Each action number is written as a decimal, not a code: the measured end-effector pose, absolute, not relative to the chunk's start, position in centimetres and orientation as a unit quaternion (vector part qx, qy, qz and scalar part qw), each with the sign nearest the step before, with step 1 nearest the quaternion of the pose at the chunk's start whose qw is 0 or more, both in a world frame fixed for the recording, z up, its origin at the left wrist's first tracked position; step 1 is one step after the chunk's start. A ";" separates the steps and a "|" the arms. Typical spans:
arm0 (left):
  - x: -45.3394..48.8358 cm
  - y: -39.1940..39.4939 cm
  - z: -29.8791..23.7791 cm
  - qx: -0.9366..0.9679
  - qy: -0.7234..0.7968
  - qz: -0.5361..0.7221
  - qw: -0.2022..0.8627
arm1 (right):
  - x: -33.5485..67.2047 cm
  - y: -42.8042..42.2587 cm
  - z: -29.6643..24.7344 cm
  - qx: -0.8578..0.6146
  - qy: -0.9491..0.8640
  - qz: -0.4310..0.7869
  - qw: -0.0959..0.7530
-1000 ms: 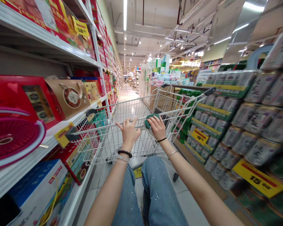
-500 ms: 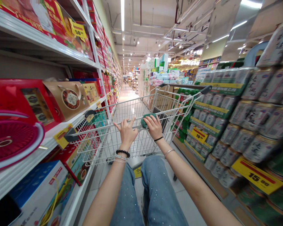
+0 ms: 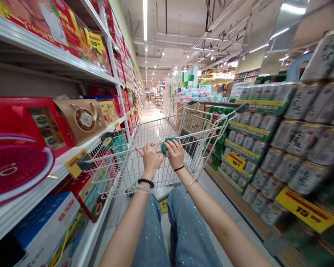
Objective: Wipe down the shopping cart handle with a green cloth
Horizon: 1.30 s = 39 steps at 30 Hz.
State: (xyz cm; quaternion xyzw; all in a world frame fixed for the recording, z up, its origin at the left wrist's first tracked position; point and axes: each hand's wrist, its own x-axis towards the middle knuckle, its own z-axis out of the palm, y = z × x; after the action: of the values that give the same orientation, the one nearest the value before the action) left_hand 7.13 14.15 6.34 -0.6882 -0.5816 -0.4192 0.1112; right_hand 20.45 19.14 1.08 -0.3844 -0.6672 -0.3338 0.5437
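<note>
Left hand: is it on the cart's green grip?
No, the left hand touches the bare bar; the right hand covers the green grip.

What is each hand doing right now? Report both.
Left hand: open, resting on the white wire cart's handle bar.
Right hand: closed on the green fabric grip.

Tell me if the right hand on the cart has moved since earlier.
Yes: the bare right hand shifted left, away from the yellow paper price tag.

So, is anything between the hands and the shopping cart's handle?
Yes, at the right hand: a green wrap lies on the handle under its fingers. The left hand seems to rest directly on the bare bar.
</note>
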 end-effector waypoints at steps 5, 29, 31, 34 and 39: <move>6.5 14.1 6.3 -0.697 -0.576 -0.416 0.101 | 25.1 19.1 1.7 -0.392 -0.673 -0.349 0.522; 4.5 12.9 6.6 -0.721 -0.564 -0.386 0.112 | 28.5 18.4 3.6 -0.408 -0.700 -0.337 0.480; 2.9 12.7 6.6 -0.716 -0.571 -0.382 0.126 | 32.3 19.0 4.2 -0.462 -0.649 -0.333 0.504; 0.9 12.8 6.0 -0.695 -0.589 -0.384 0.147 | 35.7 19.9 4.7 -0.510 -0.601 -0.323 0.525; 0.7 13.1 4.9 -0.679 -0.602 -0.391 0.153 | 30.7 20.3 3.8 -0.500 -0.594 -0.289 0.560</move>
State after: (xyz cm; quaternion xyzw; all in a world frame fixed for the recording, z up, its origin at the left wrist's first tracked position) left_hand 0.70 13.11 4.88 -0.6787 -0.6025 -0.3911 0.1529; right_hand 30.71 20.34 3.81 -0.4997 -0.5942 -0.2891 0.5600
